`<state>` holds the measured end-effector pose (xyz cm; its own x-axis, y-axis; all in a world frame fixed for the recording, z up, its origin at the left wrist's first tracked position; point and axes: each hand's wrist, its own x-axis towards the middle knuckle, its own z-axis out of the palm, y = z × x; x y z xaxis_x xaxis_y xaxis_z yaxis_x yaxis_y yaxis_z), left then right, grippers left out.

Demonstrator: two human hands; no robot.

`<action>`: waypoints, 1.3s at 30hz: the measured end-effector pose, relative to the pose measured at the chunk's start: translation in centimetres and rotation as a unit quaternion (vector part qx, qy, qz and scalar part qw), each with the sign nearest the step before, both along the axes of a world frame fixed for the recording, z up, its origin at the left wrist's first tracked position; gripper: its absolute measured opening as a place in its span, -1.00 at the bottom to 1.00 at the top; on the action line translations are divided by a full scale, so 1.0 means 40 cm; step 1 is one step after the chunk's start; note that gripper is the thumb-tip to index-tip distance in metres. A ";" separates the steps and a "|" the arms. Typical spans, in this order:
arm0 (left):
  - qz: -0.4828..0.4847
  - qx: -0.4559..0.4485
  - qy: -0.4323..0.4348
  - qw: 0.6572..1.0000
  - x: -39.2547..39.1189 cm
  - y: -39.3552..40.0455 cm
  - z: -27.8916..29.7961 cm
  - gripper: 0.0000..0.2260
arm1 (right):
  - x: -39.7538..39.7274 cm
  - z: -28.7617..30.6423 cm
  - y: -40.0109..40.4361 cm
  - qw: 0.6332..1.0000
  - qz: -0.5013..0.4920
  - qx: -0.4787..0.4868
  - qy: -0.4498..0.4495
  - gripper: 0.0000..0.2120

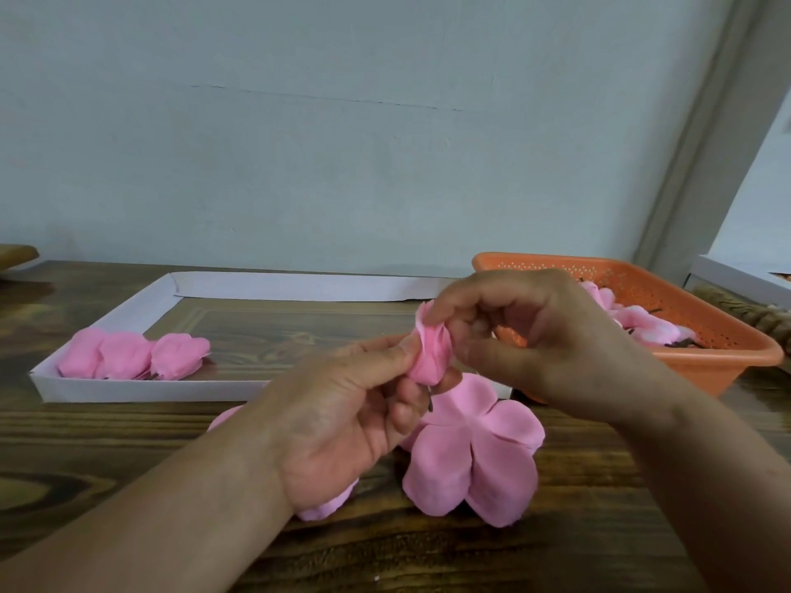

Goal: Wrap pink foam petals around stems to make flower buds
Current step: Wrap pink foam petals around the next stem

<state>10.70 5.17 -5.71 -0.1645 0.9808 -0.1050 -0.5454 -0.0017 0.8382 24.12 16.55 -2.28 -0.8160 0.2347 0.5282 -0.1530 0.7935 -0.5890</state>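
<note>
Your left hand (pixel 342 421) holds the pink bud (pixel 430 357) above the bench (pixel 128 442), thumb and fingers pinching its base, with the short dark stem (pixel 430 404) showing below. Your right hand (pixel 535 336) pinches the bud's top petal edge with curled fingers. A flat foam petal piece (pixel 475 455) lies beneath. Three finished buds (pixel 132 355) sit in the white tray (pixel 150 389). The orange basket (pixel 706 361) stands at right.
</note>
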 end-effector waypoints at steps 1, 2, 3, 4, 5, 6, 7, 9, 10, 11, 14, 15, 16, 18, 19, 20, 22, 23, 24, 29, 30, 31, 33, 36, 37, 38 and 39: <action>-0.001 -0.002 0.004 1.000 0.001 -0.001 0.001 -0.82 | 0.000 0.000 -0.001 1.000 -0.001 0.002 -0.002 -0.68; -0.002 -0.004 0.007 1.000 0.002 -0.002 0.002 -0.82 | 0.001 0.000 0.000 1.000 -0.003 0.006 -0.001 -0.67; -0.003 -0.006 0.010 1.000 0.002 -0.003 0.003 -0.82 | 0.001 0.000 0.001 1.000 -0.005 0.011 0.001 -0.69; -0.005 -0.008 0.011 1.000 0.002 -0.003 0.004 -0.82 | 0.001 0.000 0.003 1.000 -0.008 0.013 0.004 -0.72; -0.008 -0.009 0.010 1.000 0.003 -0.003 0.004 -0.83 | -0.001 -0.001 0.003 1.000 -0.012 0.011 0.009 -0.75; -0.010 -0.010 0.009 1.000 0.003 -0.003 0.003 -0.83 | -0.003 -0.002 0.002 1.000 -0.015 0.006 0.016 -0.78; -0.011 -0.012 0.006 1.000 0.003 -0.003 0.002 -0.83 | -0.006 -0.003 0.001 1.000 -0.018 0.004 0.026 -0.79; -0.013 -0.016 -0.002 1.000 0.001 -0.002 0.001 -0.81 | -0.010 -0.004 -0.001 0.999 -0.023 0.006 0.042 -0.83; -0.014 -0.019 -0.007 1.000 0.001 -0.002 0.001 -0.79 | -0.010 -0.003 0.000 0.999 -0.023 0.005 0.043 -0.83; -0.015 -0.022 -0.013 1.000 0.000 -0.002 0.001 -0.77 | -0.007 -0.002 0.001 0.999 -0.019 0.004 0.039 -0.81; -0.024 -0.031 -0.032 0.999 0.001 -0.001 0.005 -0.77 | 0.003 0.002 0.006 1.000 0.000 0.011 0.010 -0.72; -0.029 -0.035 -0.038 0.998 0.001 -0.002 0.006 -0.78 | 0.005 0.003 0.007 1.000 0.005 0.016 -0.002 -0.70; -0.034 -0.038 -0.041 0.998 0.001 -0.002 0.006 -0.80 | 0.007 0.004 0.008 1.000 0.007 0.019 -0.014 -0.68; -0.040 -0.044 -0.042 0.997 0.000 -0.002 0.007 -0.81 | 0.010 0.006 0.009 0.999 0.007 0.033 -0.035 -0.68; -0.041 -0.047 -0.043 0.997 0.000 -0.002 0.007 -0.81 | 0.011 0.008 0.010 0.998 0.005 0.051 -0.044 -0.69; -0.040 -0.050 -0.046 0.997 -0.001 -0.003 0.007 -0.80 | 0.012 0.009 0.010 0.996 0.002 0.073 -0.051 -0.71; -0.042 -0.054 -0.050 0.996 -0.001 -0.005 0.008 -0.77 | 0.013 0.013 0.010 0.992 -0.008 0.110 -0.060 -0.73; -0.045 -0.056 -0.051 0.996 -0.001 -0.006 0.009 -0.75 | 0.013 0.015 0.009 0.991 -0.012 0.122 -0.061 -0.74; -0.049 -0.059 -0.050 0.996 -0.002 -0.008 0.010 -0.72 | 0.014 0.016 0.009 0.989 -0.013 0.132 -0.059 -0.75; -0.092 -0.076 -0.036 0.992 -0.007 -0.012 0.021 -0.77 | 0.020 0.025 0.004 0.988 -0.001 0.148 -0.054 -0.82; -0.100 -0.078 -0.034 0.991 -0.009 -0.013 0.023 -0.79 | 0.021 0.027 0.003 0.989 0.001 0.141 -0.052 -0.84; -0.108 -0.081 -0.032 0.990 -0.012 -0.014 0.025 -0.80 | 0.023 0.030 0.003 0.990 0.004 0.133 -0.052 -0.84; -0.125 -0.089 -0.032 0.988 -0.017 -0.014 0.026 -0.81 | 0.026 0.035 0.001 0.991 0.027 0.112 -0.062 -0.82; -0.144 -0.104 -0.032 0.984 -0.021 -0.013 0.025 -0.83 | 0.030 0.039 -0.001 0.988 0.081 0.099 -0.081 -0.76; -0.151 -0.107 -0.033 0.982 -0.023 -0.012 0.023 -0.85 | 0.031 0.040 -0.001 0.988 0.089 0.095 -0.082 -0.74; -0.161 -0.108 -0.036 0.980 -0.025 -0.011 0.023 -0.87 | 0.031 0.041 -0.001 0.988 0.094 0.090 -0.082 -0.74; -0.173 -0.109 -0.041 0.978 -0.030 -0.011 0.020 -0.90 | 0.033 0.042 -0.001 0.988 0.096 0.087 -0.081 -0.74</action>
<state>9.51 4.73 -4.90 0.1899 0.9295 -0.3161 -0.5468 0.3675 0.7523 25.45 16.53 -0.59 -0.9140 -0.0162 0.4054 -0.2257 0.8506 -0.4749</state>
